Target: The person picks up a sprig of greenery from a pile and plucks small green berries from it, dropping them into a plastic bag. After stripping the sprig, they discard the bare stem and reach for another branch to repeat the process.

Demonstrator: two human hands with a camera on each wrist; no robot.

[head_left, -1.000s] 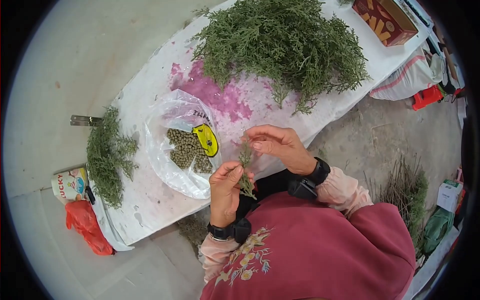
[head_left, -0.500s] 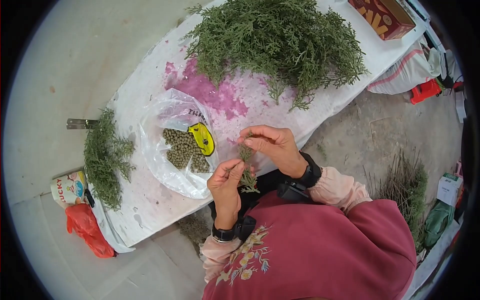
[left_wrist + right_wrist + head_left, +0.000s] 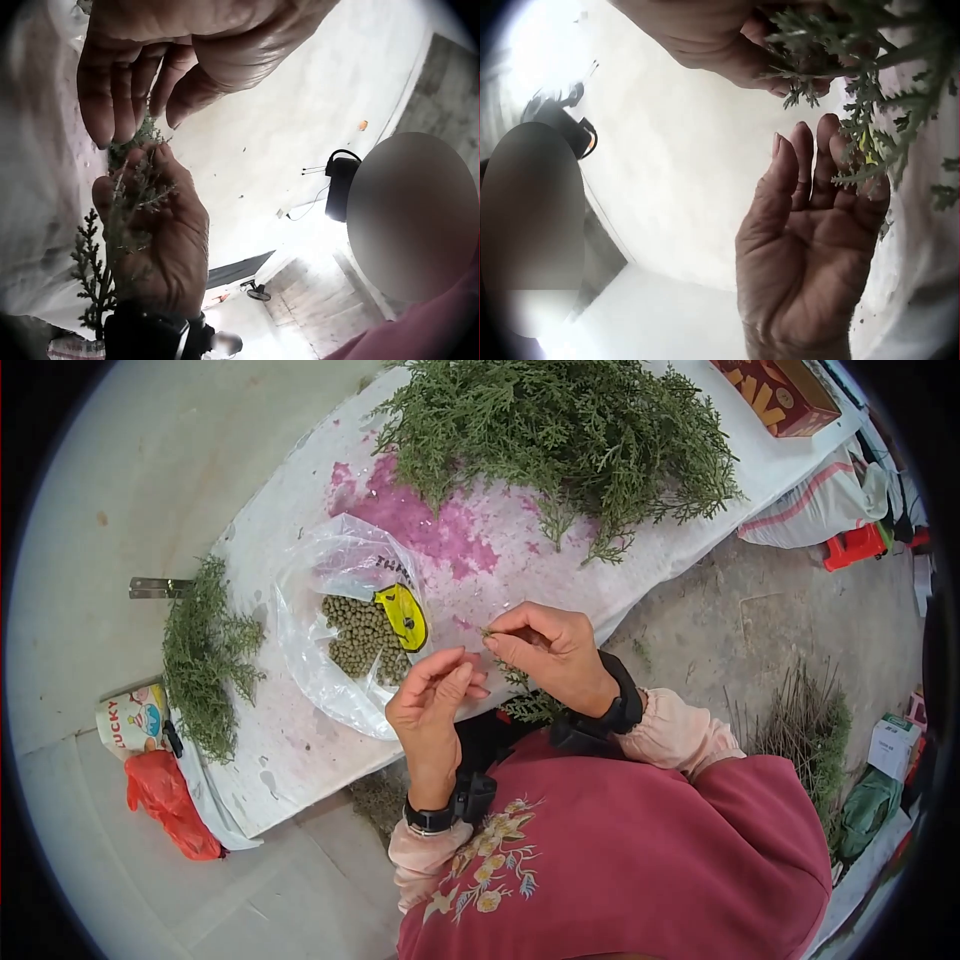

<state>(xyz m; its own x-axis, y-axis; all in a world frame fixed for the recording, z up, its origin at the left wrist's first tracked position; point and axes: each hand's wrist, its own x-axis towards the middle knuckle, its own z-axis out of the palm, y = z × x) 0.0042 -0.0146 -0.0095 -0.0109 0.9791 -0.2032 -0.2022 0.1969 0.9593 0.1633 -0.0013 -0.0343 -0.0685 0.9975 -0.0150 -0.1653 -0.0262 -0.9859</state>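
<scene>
In the head view my right hand (image 3: pixel 553 655) pinches the end of a green conifer sprig (image 3: pixel 535 706) between thumb and fingertips. The leafy part hangs down below that hand, over the lap, and fills the right side of the right wrist view, where its twigs (image 3: pixel 911 135) overlap my left fingers. My left hand (image 3: pixel 430 705) is just left of it, fingers loosely bent, with nothing in its grasp. Beyond the left hand, a clear plastic bag (image 3: pixel 310 685) of round greenish-brown pellets (image 3: pixel 362 635) with a yellow label (image 3: pixel 403 617) lies open on the table.
A large heap of green sprigs (image 3: pixel 560 445) covers the table's far side, beside a red snack box (image 3: pixel 785 395). Another sprig pile (image 3: pixel 205 660) lies at the left edge near a paper cup (image 3: pixel 135 722) and a red plastic bag (image 3: pixel 170 805). Cut branches (image 3: pixel 805 735) lie on the floor, right.
My left hand has let go of the sprig and moved a little left, its fingers spreading. The sprig now hangs from my right hand, its leafy part swung right and down.
</scene>
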